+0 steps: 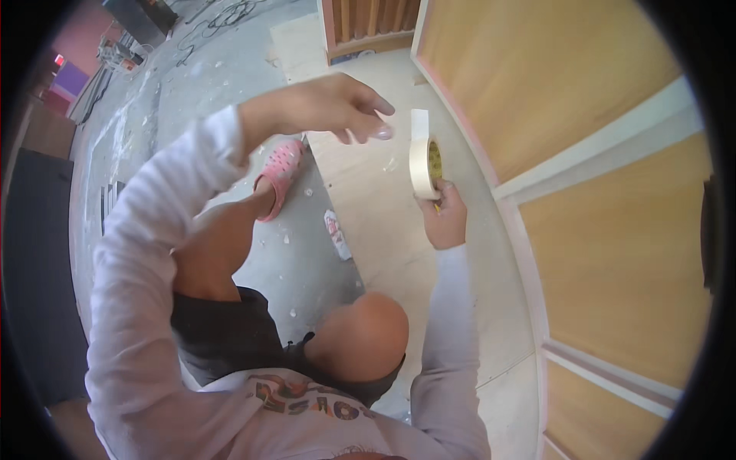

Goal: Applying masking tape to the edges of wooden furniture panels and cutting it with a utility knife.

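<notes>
A roll of cream masking tape is gripped at its lower side by my right hand, the thumb and fingers closed on its rim. From the top of the roll a short loose end of tape sticks up. My left hand hangs in the air to the left of that end, apart from it. Its fingers are spread and loosely bent, and nothing shows between them. The tape's inner face looks yellow.
Yellow wooden panels with pale frames stand close on my right. A pale board lies on the stained grey floor, beside a crumpled wrapper. My foot wears a pink clog. Cables and equipment lie at the far left.
</notes>
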Motion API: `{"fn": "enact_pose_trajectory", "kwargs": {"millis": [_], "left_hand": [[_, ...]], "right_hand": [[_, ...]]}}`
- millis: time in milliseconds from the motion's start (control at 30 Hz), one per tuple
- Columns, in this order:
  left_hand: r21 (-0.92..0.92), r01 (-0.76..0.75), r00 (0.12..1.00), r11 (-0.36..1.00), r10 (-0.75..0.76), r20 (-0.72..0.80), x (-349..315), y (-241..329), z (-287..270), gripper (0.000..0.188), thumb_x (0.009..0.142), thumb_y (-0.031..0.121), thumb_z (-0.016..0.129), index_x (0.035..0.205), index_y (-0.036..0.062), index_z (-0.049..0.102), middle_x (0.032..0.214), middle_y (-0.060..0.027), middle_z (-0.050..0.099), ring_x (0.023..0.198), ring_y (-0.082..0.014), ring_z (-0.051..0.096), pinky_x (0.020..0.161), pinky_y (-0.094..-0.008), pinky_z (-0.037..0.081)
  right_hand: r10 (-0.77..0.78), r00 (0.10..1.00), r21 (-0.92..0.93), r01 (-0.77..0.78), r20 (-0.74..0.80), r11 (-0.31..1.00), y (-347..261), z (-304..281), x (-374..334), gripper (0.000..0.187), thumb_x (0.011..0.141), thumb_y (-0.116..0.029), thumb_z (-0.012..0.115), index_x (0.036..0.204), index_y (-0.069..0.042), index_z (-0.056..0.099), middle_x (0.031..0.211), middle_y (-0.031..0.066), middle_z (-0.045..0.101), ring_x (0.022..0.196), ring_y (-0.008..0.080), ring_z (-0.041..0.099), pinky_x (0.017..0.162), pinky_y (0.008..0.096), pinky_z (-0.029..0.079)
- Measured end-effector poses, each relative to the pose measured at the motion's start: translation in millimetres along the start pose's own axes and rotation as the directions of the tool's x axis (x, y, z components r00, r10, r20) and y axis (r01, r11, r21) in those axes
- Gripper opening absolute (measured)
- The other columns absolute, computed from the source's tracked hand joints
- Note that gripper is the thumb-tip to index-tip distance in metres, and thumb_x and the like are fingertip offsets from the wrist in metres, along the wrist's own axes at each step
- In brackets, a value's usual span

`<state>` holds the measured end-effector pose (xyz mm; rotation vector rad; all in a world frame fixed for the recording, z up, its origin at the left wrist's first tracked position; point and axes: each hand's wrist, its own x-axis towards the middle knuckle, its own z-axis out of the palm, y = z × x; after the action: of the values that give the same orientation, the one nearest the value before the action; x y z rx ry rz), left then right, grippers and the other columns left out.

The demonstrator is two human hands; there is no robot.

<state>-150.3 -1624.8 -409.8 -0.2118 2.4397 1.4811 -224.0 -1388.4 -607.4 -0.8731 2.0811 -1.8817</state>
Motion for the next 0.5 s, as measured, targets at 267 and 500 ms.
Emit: {"fn": "enact_pose_trajectory", "kwargs": {"millis": [267,500], "left_hand": [[-0.301,-0.086,0.989,0.95,0.043,-0.144,52,2,-10,0.023,0.082,0.019,0.069,0.097,0.0033,0.064,0.082,0.0,0.062,0.071,-0.0078,0.058,0.064,-0.0214,0.049],[-0.086,-0.444,0.893,0.892,0.431,-0.13,98,45,-46,0.012,0.084,0.009,0.063,0.092,0.0005,0.068,0.079,-0.0032,0.065,0.072,-0.0077,0.059,0.064,-0.0214,0.049]], "right_hand": [[-0.092,0.992,-0.176,0.105,0.082,0.979,-74,-1,22,0.03,0.071,0.001,0.068,0.098,0.002,0.056,0.107,0.0193,0.061,0.093,0.0253,0.061,0.081,0.0309,0.047],[-0.57,0.82,-0.663,0.398,-0.052,0.634,-121,-7,68,0.032,0.07,-0.014,0.074,0.093,0.0,0.057,0.106,0.0177,0.059,0.1,0.0392,0.053,0.088,0.0443,0.04]]}}
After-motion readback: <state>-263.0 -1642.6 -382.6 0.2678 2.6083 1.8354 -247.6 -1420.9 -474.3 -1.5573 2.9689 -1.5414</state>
